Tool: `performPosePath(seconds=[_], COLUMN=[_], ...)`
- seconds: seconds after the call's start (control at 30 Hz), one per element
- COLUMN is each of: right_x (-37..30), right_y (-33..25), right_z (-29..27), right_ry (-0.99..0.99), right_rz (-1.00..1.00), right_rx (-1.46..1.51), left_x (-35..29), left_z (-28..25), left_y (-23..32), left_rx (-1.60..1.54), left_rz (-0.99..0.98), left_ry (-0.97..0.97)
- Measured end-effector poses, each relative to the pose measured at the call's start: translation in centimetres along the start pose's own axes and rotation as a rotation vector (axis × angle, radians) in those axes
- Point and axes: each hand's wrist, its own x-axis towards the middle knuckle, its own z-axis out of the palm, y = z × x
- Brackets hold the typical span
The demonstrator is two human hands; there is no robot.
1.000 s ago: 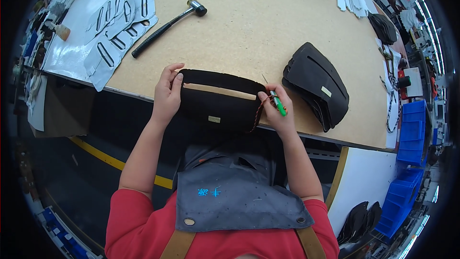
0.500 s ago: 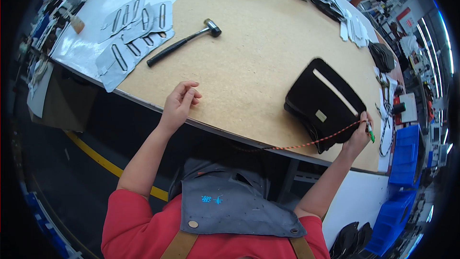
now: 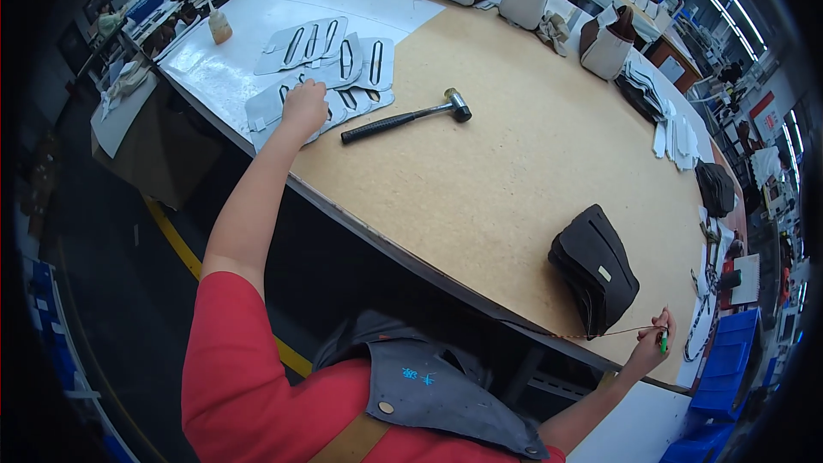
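Note:
My left hand (image 3: 306,109) reaches onto a spread pile of light grey slotted panels (image 3: 270,107). Its fingers are curled down and touch the pile; whether one panel is pinched is hidden. At the near right, my right hand (image 3: 653,343) is closed around a slim pen-like tool with a green end (image 3: 663,342). A thin reddish cord (image 3: 600,333) runs leftward from this hand past the table edge. Just left of it lies a stack of dark, flap-shaped pieces (image 3: 596,270) with a small pale label on top, apart from the fingers. A black-handled hammer (image 3: 390,126) rests beside the panels.
Several white-and-brown bags (image 3: 525,2) line the far edge. A small bottle (image 3: 219,26) stands at the far left. White strips (image 3: 675,139) and another dark stack (image 3: 714,189) lie along the right side. Blue bins (image 3: 724,364) sit beyond the right edge.
My left hand has moved forward and left onto the grey panels. My right hand has let go of the black piece, which now lies flat on its stack. The view has shifted left.

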Motion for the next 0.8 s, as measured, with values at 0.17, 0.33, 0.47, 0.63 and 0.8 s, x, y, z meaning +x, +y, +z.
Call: performPosePath(seconds=[0.17, 0.33, 0.47, 0.63, 0.8], right_x=[-1.8, -3.4, -4.3, -5.5, -7.4], right_y=[-3.0, -4.8, -5.1, -5.9, -8.3], right_z=[0.2, 0.0, -0.6, -0.3, 2.6], right_ry=[0.0, -0.021, -0.072, -0.171, -0.412], right_rz=[0.028, -0.024, -0.072, -0.208, -0.326], right_rx=[0.04, 0.022, 0.0, 0.074, 0.168], left_x=[3.0, 5.0, 5.4, 4.9, -3.6], left_z=[1.1, 3.1, 3.1, 0.5, -7.3], left_y=[0.1, 0.5, -0.9, 0.7, 12.6], left_rx=[0.101, 0.334, 0.238, 0.003, -0.574], left_rz=[0.107, 0.125, 0.041, 0.074, 0.352], left_ry=[-0.027, -0.06, -0.082, 0.347, 0.192])
